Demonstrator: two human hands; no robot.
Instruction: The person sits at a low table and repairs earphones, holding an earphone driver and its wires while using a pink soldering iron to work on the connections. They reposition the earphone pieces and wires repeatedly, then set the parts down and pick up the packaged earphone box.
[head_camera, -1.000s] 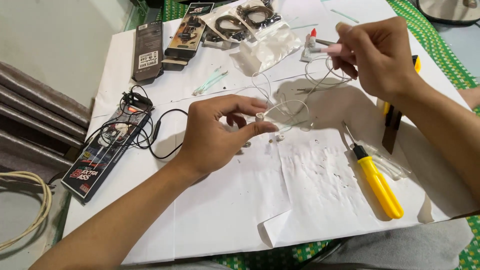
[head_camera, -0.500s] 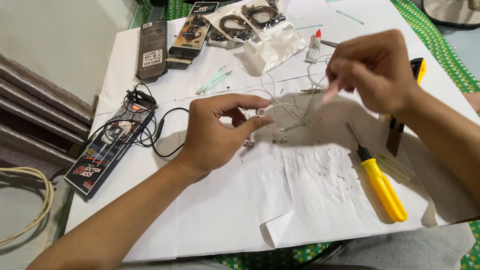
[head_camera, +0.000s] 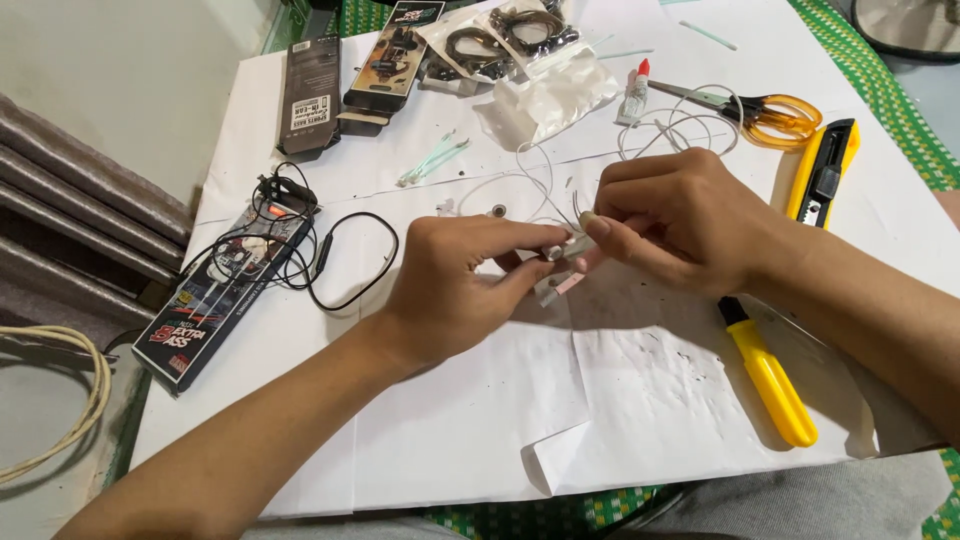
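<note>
In the head view, 2 hands met over the middle of a table covered with white paper (head_camera: 480, 440). The left hand (head_camera: 455, 290) came in from the near left. Its thumb and first finger were pinched narrow on a small grey piece (head_camera: 556, 252), most likely an earbud part, though it was too small to tell for sure. The right hand (head_camera: 680, 220) came in from the right. Its fingers were curled tight and pinched the same small piece from the other side. So the small piece sat right between the 2 hands, touching both, a little above the paper.

Thin white wires (head_camera: 540, 185) ran from the pinched piece toward the far side and looped on the paper just behind the right hand. A small pink bit (head_camera: 560, 288) lay on the paper just under the fingers.

To the near right of the right hand lay a yellow screwdriver (head_camera: 770, 380), partly hidden under the wrist. Farther right was a yellow box cutter (head_camera: 822, 170). On the far side lay orange scissors (head_camera: 770, 112) and a small glue tube (head_camera: 634, 90) with a red cap. A clear plastic bag (head_camera: 550, 95) lay near them.

On the left sat a black box (head_camera: 215, 300) with a black cable (head_camera: 330, 265) coiled on it, well apart from the hands.
</note>
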